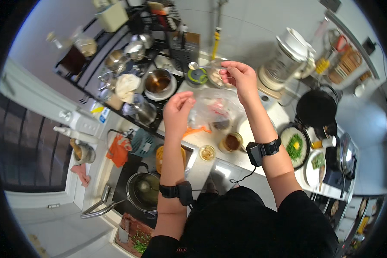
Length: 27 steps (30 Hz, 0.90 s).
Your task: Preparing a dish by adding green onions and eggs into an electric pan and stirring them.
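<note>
My right hand [242, 75] grips the handle of a small metal spoon [203, 66] between thumb and fingers. Pale grains lie in the spoon's bowl. It is held over a dark grey container with a bright green rim [197, 76], beside a metal bowl of pale pieces [217, 78]. Loosely curled, my left hand [178, 111] hovers with no object visible in it, left of a clear plastic bag [214, 108] with red marks. Closer to me stand a glass jar of brown contents [232, 142] and a round yellowish lid [207, 153].
A black rack [116, 113] on the left bears a steel pot of brown liquid [158, 81]. A blender [282, 61] stands back right, with a pan of chopped greens and a yolk [295, 145] nearer. At lower left, a pot [143, 192] sits in the sink beneath a tap [100, 206].
</note>
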Available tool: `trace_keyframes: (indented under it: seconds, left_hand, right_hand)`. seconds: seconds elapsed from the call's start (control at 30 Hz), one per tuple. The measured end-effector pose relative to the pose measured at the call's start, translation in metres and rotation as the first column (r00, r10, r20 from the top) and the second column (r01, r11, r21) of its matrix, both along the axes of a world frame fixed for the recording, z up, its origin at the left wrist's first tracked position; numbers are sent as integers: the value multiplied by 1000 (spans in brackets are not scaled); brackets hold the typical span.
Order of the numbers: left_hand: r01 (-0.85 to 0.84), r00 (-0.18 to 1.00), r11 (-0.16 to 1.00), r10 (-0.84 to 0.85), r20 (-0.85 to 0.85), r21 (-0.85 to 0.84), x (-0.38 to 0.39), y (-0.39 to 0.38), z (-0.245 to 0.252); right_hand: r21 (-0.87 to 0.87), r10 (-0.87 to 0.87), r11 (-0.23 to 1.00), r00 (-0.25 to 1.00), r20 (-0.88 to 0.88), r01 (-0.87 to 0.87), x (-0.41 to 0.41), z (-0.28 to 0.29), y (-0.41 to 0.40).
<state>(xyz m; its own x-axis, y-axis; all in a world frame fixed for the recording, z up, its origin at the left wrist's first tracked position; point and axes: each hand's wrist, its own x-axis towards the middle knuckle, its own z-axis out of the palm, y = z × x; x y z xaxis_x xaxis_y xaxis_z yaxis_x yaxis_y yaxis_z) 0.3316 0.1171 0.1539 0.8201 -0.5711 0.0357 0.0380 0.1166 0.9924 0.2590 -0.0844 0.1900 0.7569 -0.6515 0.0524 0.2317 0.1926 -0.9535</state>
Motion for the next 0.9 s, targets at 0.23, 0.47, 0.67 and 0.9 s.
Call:
trace_keyframes:
  seconds: [0.23, 0.47, 0.67, 0.9]
  left_hand:
    - [221, 975, 975, -221, 10, -20, -81, -82, 4]
    - [427, 901, 903, -430, -54, -59, -183, -159, -23]
    - [558, 823, 829, -560, -95, -48, -258, -198, -44]
    - [611, 790, 792, -607, -90, 22, -299, -212, -48]
  right_hand:
    - [-52, -254, 967, 954, -158, 249, -180, -59, -68]
    - [-171, -577, 816, 758, -304, 552, -381, -104, -106]
    - [-355, -686, 725, 574, -447, 591, -464, -148, -116]
    - [-579, -742, 670, 447, -499, 465, -478, -151, -111]
